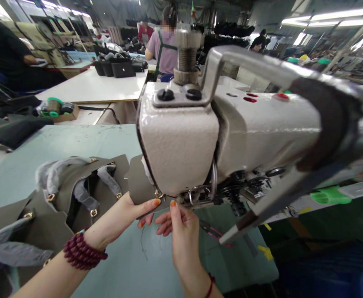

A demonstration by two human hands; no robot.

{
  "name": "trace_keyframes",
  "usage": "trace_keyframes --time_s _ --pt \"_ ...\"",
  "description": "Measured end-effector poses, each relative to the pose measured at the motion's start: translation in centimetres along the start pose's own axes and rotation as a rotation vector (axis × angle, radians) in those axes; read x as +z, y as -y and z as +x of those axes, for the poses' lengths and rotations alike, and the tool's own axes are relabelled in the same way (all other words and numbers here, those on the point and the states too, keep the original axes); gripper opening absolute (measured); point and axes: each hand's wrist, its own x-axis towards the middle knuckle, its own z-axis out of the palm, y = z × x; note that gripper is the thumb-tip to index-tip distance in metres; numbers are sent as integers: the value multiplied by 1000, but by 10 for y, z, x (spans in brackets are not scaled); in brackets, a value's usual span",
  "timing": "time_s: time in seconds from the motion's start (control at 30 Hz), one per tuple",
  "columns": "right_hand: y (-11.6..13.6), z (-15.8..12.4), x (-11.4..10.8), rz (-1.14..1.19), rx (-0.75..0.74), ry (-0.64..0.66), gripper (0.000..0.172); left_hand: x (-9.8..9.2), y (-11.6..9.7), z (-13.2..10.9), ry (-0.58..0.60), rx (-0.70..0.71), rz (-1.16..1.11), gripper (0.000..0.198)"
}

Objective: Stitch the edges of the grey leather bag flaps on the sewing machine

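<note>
A grey-brown bag piece (pixel 139 182) with a gold metal fitting lies partly under the head of a sewing machine (pixel 178 140). My left hand (pixel 138 209) grips its near edge, thumb on top and fingertips showing below. My right hand (pixel 183 225) is just right of that edge. Its thumb tip is up by the piece's corner, and its other fingers are loosely bent and apart from the thumb. Loose thread (pixel 142 244) hangs below my left fingertips. The machine head hides the needle and the far part of the piece.
Several similar bag pieces (pixel 103 194) with wrapped handles lie to the left on the pale green table (pixel 125 265). Pink-handled snips (pixel 212 231) lie right of my right hand, near a metal lever (pixel 262 211). Behind, black bags (pixel 122 68) stand on a white table; a person (pixel 163 49) is beyond.
</note>
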Motion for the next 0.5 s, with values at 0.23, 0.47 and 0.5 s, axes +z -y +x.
trace_keyframes --time_s 0.23,0.47,0.5 --pt "-3 1 -5 -23 -9 35 49 20 1 -19 -112 66 92 26" --pt "-6 0 -18 -75 -21 90 51 48 10 -40 -166 151 84 36" --pt "-7 0 -20 -85 -24 104 51 54 13 -44 -187 165 71 36"
